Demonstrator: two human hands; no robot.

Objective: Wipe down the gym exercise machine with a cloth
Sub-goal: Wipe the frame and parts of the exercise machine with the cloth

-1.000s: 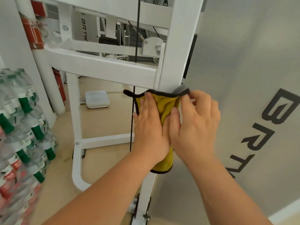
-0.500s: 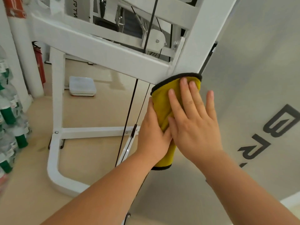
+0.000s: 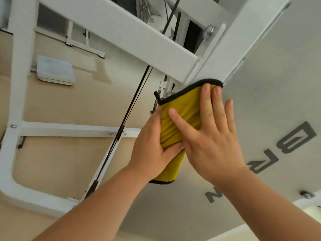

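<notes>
A soft-napped yellow cloth with a black stitched hem (image 3: 184, 105) is being held wrapped round the white-painted, square-section metal upright (image 3: 243, 32) of the machine, its top hem lying just under the corner where the flat-faced white crossbar (image 3: 139, 37) joins. It is being gripped by the left hand (image 3: 149, 152), thumb curled over the fabric, and is being pressed by the flat, straight-fingered right hand (image 3: 213, 145), which is grasping nothing. The hem is arguably being put at risk of snagging on the small dark metal hook (image 3: 156, 97) just beside its left edge, and knuckles could be caught by the taut black cables (image 3: 131, 108) nearby. On such smooth, glossy paint the creased fabric may be bunching and sliding rather than wiping.
</notes>
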